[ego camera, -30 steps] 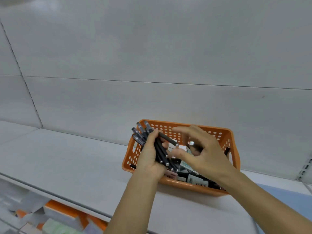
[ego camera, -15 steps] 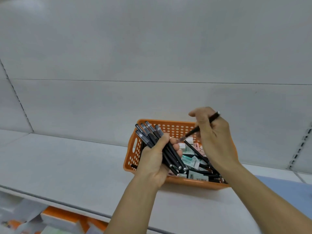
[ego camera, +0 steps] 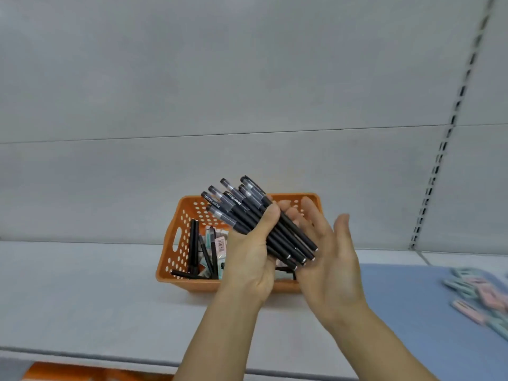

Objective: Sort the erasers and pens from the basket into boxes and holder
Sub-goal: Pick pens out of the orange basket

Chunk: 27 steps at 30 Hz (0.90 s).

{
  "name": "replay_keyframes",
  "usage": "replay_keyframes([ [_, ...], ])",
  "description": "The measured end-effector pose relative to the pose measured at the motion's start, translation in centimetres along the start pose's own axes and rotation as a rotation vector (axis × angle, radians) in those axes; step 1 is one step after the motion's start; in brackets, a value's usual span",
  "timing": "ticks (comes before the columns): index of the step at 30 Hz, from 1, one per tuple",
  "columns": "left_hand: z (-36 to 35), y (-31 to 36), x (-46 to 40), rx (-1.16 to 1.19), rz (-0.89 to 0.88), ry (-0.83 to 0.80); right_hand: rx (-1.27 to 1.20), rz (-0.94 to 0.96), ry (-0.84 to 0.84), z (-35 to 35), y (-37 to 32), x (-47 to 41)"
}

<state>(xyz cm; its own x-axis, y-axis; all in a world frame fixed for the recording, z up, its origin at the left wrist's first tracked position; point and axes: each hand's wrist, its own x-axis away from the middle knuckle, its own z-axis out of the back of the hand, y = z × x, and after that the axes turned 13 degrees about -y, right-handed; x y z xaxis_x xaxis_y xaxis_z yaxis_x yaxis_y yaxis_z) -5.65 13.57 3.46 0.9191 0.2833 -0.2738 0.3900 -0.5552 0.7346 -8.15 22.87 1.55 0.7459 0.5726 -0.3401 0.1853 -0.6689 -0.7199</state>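
An orange perforated basket (ego camera: 178, 243) sits on the grey shelf, holding a few black pens (ego camera: 193, 243) and wrapped erasers (ego camera: 220, 243). Above it, my left hand (ego camera: 248, 259) grips a bundle of black pens (ego camera: 247, 213), caps pointing up and left. My right hand (ego camera: 330, 259) is held flat beside the bundle, palm against the pens' lower tips, fingers straight. No box or holder is in sight.
A blue mat (ego camera: 412, 312) covers the shelf at the right, with pink and green erasers (ego camera: 478, 301) lying on its far right side. A slotted shelf upright (ego camera: 450, 127) runs up the back panel. The shelf edge (ego camera: 110, 356) crosses the bottom; orange items show below.
My right hand lifted a single pen from the basket and added it to the bundle, then opened flat against the pens' tips. The view has shifted right, showing the blue mat and erasers.
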Motion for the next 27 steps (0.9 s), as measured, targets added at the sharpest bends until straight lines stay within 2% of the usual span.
replay_keyframes([
  [3,-3.8,-2.3,0.5,-0.113,0.017,-0.122,-0.316,-0.058,0.154,1.5,-2.3,0.2],
  [6,-7.4,-5.2,0.9,-0.162,0.057,-0.187,-0.405,-0.031,0.225,3.7,-5.5,1.2],
  [8,-10.0,-7.0,1.0,-0.196,0.061,-0.192,-0.326,-0.014,0.212,6.0,-8.0,2.6],
  [13,-16.3,-11.6,1.5,-0.448,0.049,-0.273,0.366,-0.043,0.114,12.0,-15.1,7.8],
  [16,-19.7,-14.6,1.8,-0.499,0.082,-0.333,0.562,-0.116,0.016,15.1,-19.2,11.2],
  [19,-23.0,-18.2,2.0,-0.467,0.202,-0.402,0.684,-0.235,-0.060,18.6,-23.2,14.3],
  [22,-26.1,-23.0,2.6,-0.345,0.364,-0.461,0.697,-0.365,-0.120,22.4,-26.7,17.5],
  [27,-30.8,-30.2,4.1,-0.169,0.606,-0.514,0.627,-0.494,-0.032,27.1,-30.2,22.3],
])
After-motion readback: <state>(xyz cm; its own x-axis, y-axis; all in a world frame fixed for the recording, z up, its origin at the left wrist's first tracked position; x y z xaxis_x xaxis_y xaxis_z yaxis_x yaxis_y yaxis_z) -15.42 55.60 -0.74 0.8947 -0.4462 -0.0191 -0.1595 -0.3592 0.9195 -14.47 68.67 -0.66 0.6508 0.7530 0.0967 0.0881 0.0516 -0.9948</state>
